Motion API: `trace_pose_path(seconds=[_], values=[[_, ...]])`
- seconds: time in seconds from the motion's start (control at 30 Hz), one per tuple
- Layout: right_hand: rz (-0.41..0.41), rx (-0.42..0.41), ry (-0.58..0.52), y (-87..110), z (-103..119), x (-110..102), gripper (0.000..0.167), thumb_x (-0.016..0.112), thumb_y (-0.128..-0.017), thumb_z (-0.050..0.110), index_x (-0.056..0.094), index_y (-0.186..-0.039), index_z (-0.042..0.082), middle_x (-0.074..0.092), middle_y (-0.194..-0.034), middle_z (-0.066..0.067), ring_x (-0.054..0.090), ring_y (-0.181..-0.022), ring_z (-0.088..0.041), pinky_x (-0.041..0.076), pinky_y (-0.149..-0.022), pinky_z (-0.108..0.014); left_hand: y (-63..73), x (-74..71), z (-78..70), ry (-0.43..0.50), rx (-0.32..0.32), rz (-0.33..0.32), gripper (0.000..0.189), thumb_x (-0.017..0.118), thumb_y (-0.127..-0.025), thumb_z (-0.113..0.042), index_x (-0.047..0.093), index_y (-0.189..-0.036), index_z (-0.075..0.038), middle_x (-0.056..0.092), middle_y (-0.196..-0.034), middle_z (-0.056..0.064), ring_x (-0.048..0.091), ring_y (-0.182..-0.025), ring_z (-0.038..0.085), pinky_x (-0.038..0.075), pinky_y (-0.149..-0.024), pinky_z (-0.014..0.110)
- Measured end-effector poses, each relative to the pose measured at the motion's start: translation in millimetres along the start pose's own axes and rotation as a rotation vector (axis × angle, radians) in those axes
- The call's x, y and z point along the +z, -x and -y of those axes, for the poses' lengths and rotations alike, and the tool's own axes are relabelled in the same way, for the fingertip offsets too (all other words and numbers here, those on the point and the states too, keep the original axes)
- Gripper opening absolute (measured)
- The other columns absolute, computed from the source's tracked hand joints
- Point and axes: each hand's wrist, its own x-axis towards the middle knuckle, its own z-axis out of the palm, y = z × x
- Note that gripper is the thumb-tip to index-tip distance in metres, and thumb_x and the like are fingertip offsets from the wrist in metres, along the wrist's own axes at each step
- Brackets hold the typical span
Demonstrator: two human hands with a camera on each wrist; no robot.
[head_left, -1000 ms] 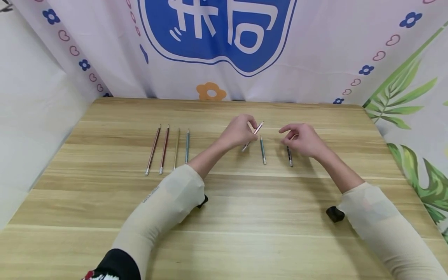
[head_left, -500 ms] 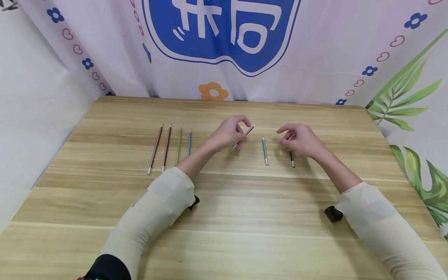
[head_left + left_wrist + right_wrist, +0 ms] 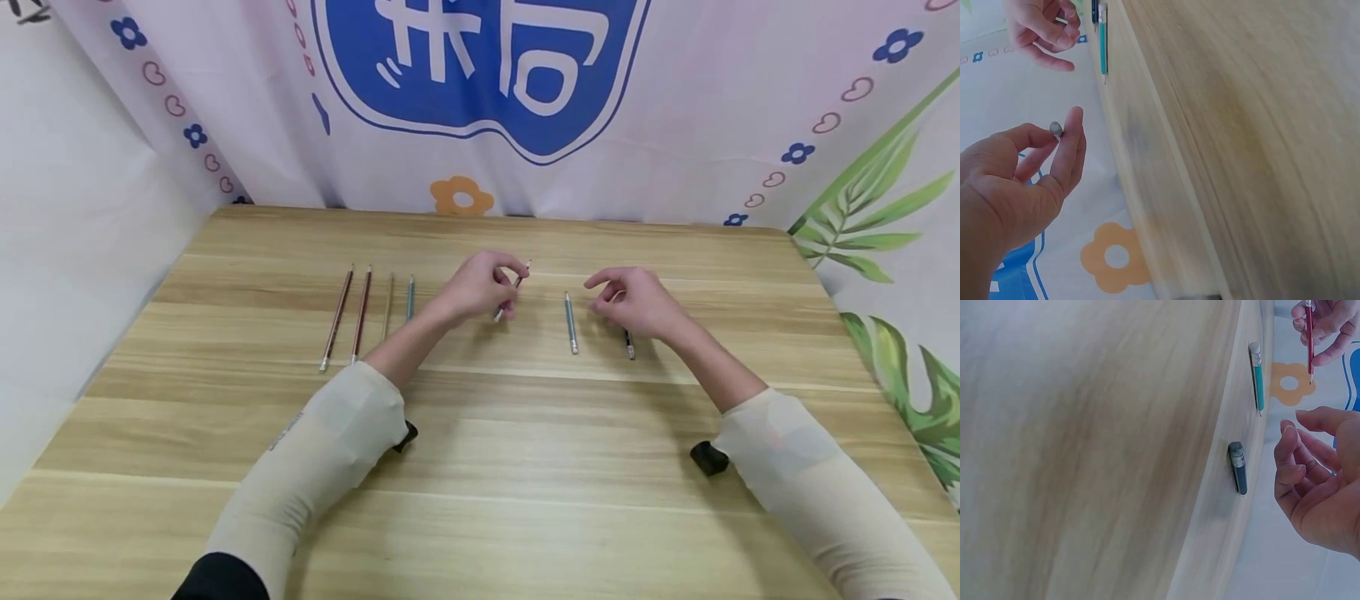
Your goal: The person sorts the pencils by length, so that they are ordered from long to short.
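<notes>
My left hand (image 3: 480,287) pinches a dark red pencil (image 3: 1310,334) between thumb and fingers, over the far middle of the table. In the head view the pencil slants, its far end up and to the right; the left wrist view shows its blunt end (image 3: 1055,129) toward the camera. My right hand (image 3: 636,302) hovers with loosely bent fingers and holds nothing. Just under it lies a short black pencil (image 3: 1238,469), partly hidden by the hand in the head view. A short teal pencil (image 3: 572,323) lies between the two hands, eraser end toward me.
Left of my left hand lies a row of pencils: two dark red (image 3: 337,321) ones, a tan pencil (image 3: 387,304) and a blue pencil (image 3: 410,297), the last two partly hidden by the left forearm. Behind the wooden table (image 3: 540,500) hangs a printed cloth (image 3: 675,167).
My left hand has moved left with the dark red pencil, away from the short teal pencil and toward the row. The right hand has barely shifted.
</notes>
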Motion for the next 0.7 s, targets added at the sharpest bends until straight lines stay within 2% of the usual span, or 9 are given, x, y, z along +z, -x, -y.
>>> trace_pose_path(seconds=[0.1,0.2,0.4,0.57,0.7], values=[[0.003,0.003,-0.004,-1.0,1.6,1.3,0.031,0.065,-0.096,0.000,0.065,-0.126,-0.009,0.071,-0.093,-0.021,0.066,-0.068,-0.026,0.053,-0.056,-0.023,1.9,-2.5,1.8,0.003,-0.003,-0.012,0.033,0.060,-0.097,0.009,0.064,-0.129,0.007,0.064,-0.076,0.014,0.071,-0.072,0.038,0.055,-0.056,0.024],[0.008,0.001,-0.007,-2.4,2.7,3.7,0.030,0.065,-0.096,-0.001,0.065,-0.125,-0.009,0.071,-0.093,-0.021,0.067,-0.068,-0.024,0.053,-0.055,-0.022,2.7,-4.7,4.7,-0.002,0.002,-0.029,0.032,0.063,-0.096,0.008,0.065,-0.128,0.007,0.068,-0.081,0.019,0.072,-0.073,0.037,0.058,-0.058,0.027],[0.003,0.012,0.016,-4.5,5.4,9.7,0.030,0.066,-0.095,-0.001,0.066,-0.124,-0.008,0.072,-0.092,-0.019,0.066,-0.070,-0.022,0.054,-0.056,-0.022,5.1,-9.1,9.5,-0.038,0.019,-0.055,0.032,0.065,-0.092,0.009,0.066,-0.125,0.008,0.071,-0.089,0.028,0.068,-0.059,0.019,0.062,-0.063,0.034],[-0.007,0.003,0.069,-8.1,5.5,15.8,0.029,0.069,-0.093,0.000,0.068,-0.121,-0.009,0.074,-0.091,-0.018,0.065,-0.069,-0.018,0.053,-0.058,-0.022,8.5,-15.8,12.7,-0.091,0.022,-0.061,0.031,0.069,-0.091,0.009,0.066,-0.122,0.009,0.071,-0.088,0.026,0.065,-0.059,0.013,0.065,-0.070,0.045],[0.003,0.003,0.084,-9.8,9.1,19.0,0.031,0.073,-0.093,0.004,0.067,-0.121,-0.010,0.075,-0.089,-0.018,0.066,-0.066,-0.017,0.054,-0.059,-0.023,11.0,-21.6,14.3,-0.156,0.021,-0.066,0.031,0.070,-0.090,0.008,0.068,-0.121,0.008,0.071,-0.084,0.020,0.065,-0.060,0.016,0.064,-0.065,0.036]])
